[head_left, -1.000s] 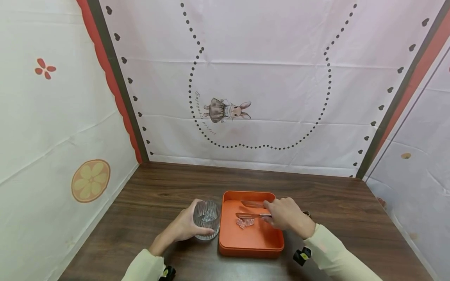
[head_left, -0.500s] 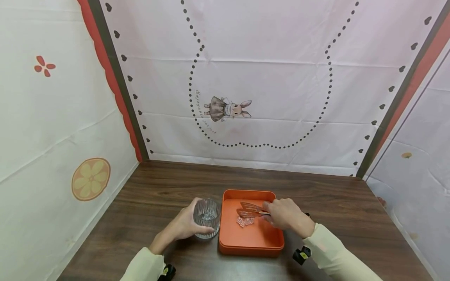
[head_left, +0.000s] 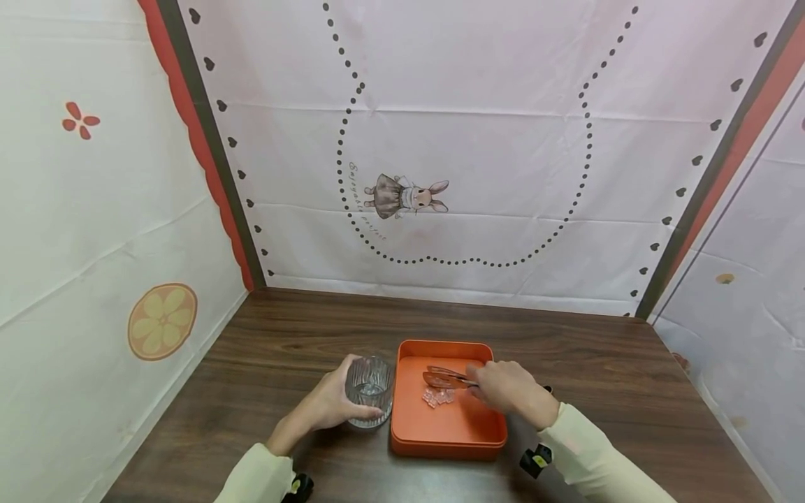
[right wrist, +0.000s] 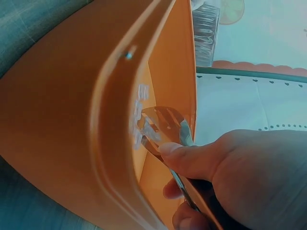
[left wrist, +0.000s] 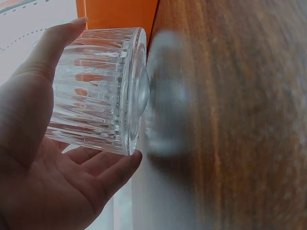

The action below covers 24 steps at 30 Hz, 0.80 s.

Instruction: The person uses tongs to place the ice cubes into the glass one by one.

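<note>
Woodgrain table (head_left: 302, 321) bears tray (head_left: 448, 451) beside ribbed glass (head_left: 371, 381).

This looks like a small screened-off booth, the wider building hidden. Creased, pale printed sheets (head_left: 478, 161) enclose a dark-brown wood-grain worktop (head_left: 302, 321) on three sides.

the right hand (head_left: 508, 386) partly hides the tongs (head_left: 441, 381); the clear pieces (head_left: 438, 398) are too small to count.

The sleeves (head_left: 597, 454) are pale yellow, the wrist cameras (head_left: 533, 461) black.
</note>
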### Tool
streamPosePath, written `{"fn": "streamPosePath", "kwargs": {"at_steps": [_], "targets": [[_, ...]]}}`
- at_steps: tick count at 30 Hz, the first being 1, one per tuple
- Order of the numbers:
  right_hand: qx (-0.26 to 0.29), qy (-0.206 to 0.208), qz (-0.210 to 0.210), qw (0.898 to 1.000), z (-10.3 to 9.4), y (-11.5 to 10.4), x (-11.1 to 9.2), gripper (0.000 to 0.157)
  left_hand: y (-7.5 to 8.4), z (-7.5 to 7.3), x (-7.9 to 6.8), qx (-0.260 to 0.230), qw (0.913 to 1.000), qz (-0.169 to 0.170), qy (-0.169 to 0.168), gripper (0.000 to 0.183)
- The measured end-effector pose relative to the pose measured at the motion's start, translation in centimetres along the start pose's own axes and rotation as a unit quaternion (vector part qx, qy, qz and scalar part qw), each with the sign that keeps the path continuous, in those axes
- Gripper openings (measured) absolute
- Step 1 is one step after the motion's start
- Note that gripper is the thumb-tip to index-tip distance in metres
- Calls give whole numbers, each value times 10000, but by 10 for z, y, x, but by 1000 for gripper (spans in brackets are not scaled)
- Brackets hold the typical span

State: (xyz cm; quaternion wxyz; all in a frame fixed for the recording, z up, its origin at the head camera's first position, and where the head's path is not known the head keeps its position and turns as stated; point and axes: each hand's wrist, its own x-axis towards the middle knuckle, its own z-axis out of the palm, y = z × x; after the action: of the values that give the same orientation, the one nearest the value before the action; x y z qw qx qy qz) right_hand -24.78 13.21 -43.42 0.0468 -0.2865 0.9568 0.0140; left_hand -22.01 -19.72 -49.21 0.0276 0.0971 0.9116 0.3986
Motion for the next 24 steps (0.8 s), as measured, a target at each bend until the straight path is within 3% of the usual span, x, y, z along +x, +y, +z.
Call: {"fn": "streamPosePath", "kwargs": {"at_steps": [14,24], "targets": [[419,-15,48,9991,4,-4,2,16,-1,2,0,10,10000,23,56,99],[297,121,64,9995,7,-6,2,18,-1,2,0,27,10000,36,62,99]]}}
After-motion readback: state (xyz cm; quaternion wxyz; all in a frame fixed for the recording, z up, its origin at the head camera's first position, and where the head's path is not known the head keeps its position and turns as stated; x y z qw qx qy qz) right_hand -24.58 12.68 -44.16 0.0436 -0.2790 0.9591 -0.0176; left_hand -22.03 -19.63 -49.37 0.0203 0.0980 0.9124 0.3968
